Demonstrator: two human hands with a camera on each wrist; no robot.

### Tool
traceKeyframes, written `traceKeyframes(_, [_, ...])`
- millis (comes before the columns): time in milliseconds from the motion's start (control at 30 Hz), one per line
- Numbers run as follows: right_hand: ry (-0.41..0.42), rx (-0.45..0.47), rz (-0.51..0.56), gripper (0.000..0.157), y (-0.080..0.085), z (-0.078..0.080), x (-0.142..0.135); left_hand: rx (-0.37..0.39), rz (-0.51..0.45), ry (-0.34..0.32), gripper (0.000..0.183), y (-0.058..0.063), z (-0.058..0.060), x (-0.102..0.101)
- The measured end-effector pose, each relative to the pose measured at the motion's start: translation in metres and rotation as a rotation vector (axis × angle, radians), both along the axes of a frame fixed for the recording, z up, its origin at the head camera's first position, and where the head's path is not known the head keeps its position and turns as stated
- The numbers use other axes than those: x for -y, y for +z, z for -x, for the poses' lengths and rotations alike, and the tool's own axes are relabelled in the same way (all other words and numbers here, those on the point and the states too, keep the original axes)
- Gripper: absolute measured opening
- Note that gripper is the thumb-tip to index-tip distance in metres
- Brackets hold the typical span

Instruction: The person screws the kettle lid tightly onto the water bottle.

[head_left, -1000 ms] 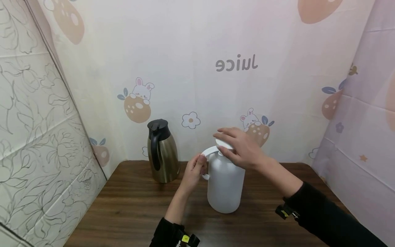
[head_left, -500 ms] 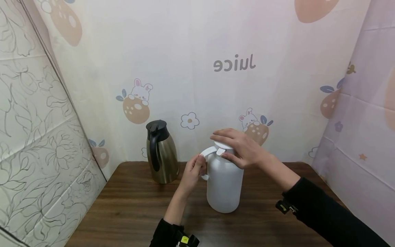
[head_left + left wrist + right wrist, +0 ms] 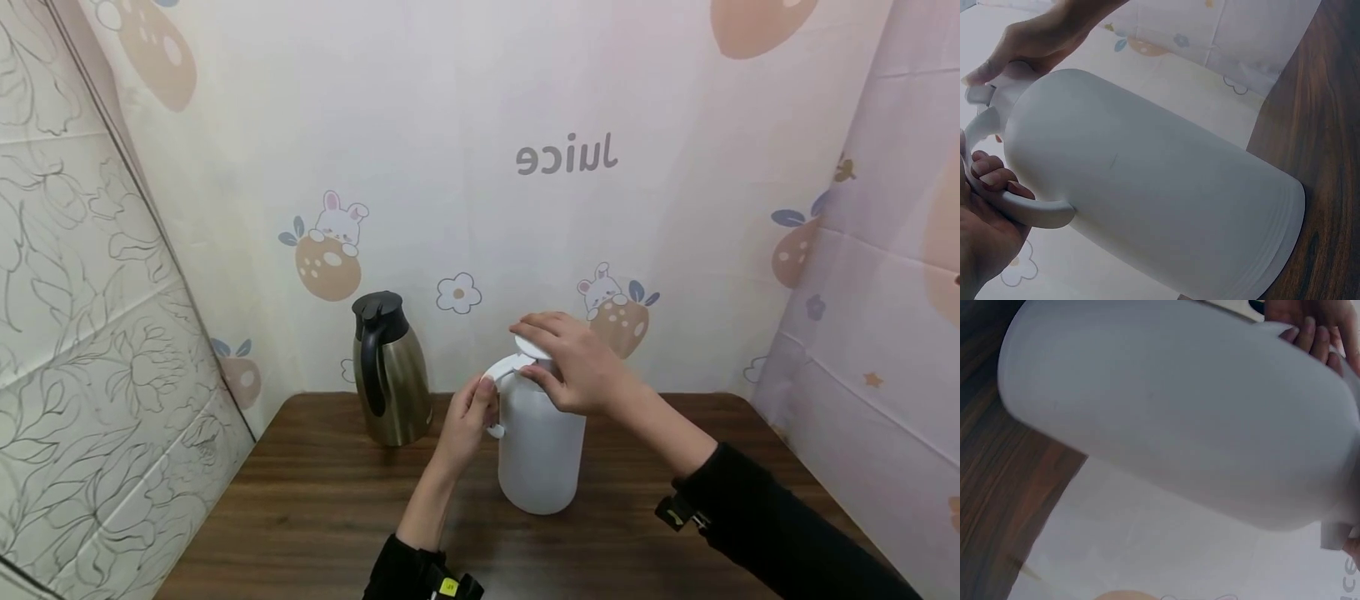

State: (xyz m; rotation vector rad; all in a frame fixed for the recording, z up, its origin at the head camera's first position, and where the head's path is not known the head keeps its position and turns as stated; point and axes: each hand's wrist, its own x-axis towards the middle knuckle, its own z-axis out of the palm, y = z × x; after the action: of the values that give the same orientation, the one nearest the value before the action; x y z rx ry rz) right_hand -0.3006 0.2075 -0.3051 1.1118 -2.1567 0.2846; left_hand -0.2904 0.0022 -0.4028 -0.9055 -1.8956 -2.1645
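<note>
A white thermos jug (image 3: 540, 458) stands on the brown wooden table in the middle of the head view. My left hand (image 3: 467, 421) grips its curved handle (image 3: 504, 367); in the left wrist view the fingers wrap through the handle loop. Over the jug's top, my right hand (image 3: 577, 362) holds the white lid (image 3: 531, 347), fingers across it and the thumb at its near side by the handle. Most of the lid is hidden under that hand. The jug's smooth body (image 3: 1166, 412) fills much of the right wrist view.
A bronze-coloured thermos jug (image 3: 393, 383) with a black lid and handle stands to the left, near the table's back edge. The wooden table (image 3: 315, 508) meets a patterned cloth backdrop (image 3: 450, 167) behind, with cloth hanging on both sides.
The right thumb has shifted left across the lid's front, covering the small white tab seen half a second ago. The left hand keeps its hold on the handle. The head view shifts slightly.
</note>
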Motion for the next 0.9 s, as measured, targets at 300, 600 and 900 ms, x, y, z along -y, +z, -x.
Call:
traceKeyframes(300, [-0.198, 0.005, 0.05, 0.055, -0.001, -0.014, 0.015, 0.0, 0.029, 0.026, 0.037, 0.013, -0.013, -0.001])
traceKeyframes(600, [-0.345, -0.073, 0.094, 0.054, -0.004, -0.02, 0.035, 0.034, 0.071, 0.061, 0.038, 0.03, -0.03, 0.003])
traceKeyframes(900, [-0.441, -0.06, 0.127, 0.054, -0.004, -0.026, 0.044, 0.038, 0.08, 0.053, 0.04, 0.029, -0.03, 0.003])
